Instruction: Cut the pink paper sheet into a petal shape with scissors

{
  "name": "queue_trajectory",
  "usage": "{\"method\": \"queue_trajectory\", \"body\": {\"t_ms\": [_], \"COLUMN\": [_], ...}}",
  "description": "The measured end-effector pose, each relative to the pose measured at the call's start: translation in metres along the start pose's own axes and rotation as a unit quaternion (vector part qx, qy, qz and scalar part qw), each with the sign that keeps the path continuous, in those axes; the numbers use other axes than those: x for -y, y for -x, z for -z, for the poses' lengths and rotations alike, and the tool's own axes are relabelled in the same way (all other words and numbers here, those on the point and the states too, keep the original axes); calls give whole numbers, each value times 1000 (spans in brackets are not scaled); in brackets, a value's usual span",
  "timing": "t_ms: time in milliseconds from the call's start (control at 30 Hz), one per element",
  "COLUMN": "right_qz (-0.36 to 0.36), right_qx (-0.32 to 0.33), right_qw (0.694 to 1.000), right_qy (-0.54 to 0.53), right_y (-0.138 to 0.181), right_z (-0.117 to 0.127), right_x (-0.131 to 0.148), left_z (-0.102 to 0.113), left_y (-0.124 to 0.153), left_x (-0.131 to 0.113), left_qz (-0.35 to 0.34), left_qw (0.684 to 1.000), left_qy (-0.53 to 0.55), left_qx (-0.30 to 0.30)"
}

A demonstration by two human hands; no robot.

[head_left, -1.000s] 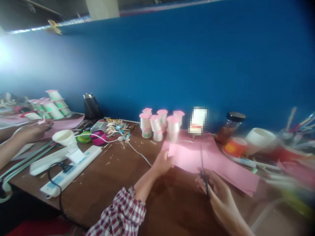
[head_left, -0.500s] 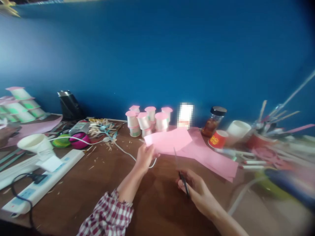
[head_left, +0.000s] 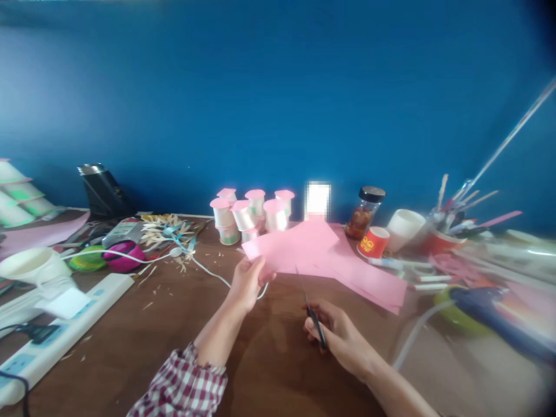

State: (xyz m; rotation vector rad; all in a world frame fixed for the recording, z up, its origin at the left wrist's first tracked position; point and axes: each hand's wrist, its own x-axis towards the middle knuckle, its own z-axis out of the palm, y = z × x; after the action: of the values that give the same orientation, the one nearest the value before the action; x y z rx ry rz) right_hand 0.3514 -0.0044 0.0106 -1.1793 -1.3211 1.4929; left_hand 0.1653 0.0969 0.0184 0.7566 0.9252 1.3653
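Observation:
My left hand (head_left: 248,284) pinches the near left corner of a sheet of pink paper (head_left: 286,250), thumb on top. That sheet overlaps more pink paper (head_left: 373,284) lying on the brown table to its right. In my right hand (head_left: 332,330) is a pair of scissors (head_left: 315,324) with dark handles, fingers wrapped round them. The thin blades point away from me toward the sheet's near edge; blur hides whether they touch it. Behind the sheet stand several white paper cups (head_left: 276,217), stacked in pairs with pink paper on top.
Left lie a white power strip (head_left: 73,330), a white cup (head_left: 30,269), a magenta round case (head_left: 124,256) and wood scraps (head_left: 169,229). A dark flask (head_left: 104,191) stands behind. Rightward are a lidded jar (head_left: 365,213), a red cup (head_left: 372,242) and a glue gun-like blue tool (head_left: 490,318).
The view has turned slightly right, so most things sit further left. My right hand with the scissors has drawn back a little from the paper. My left hand still grips the sheet.

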Motion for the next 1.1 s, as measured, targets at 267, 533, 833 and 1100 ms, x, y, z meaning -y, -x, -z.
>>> {"method": "queue_trajectory", "body": {"t_ms": [267,533,833,1100], "right_qz": [45,43,33,5], "right_qx": [-27,-34,-48,-82], "right_qw": [999,998,998,996], "right_qy": [8,9,3,37], "right_y": [-1,-4,-4,-7], "right_z": [4,6,5,6], "right_x": [6,5,8,3], "left_z": [-6,-8,-8,-8], "left_y": [10,13,14,13], "left_x": [-1,3,6,6], "left_qz": [10,28,28,35], "left_qw": [997,995,993,993], "left_qy": [-60,-77,-84,-85], "left_qx": [43,61,77,73]}}
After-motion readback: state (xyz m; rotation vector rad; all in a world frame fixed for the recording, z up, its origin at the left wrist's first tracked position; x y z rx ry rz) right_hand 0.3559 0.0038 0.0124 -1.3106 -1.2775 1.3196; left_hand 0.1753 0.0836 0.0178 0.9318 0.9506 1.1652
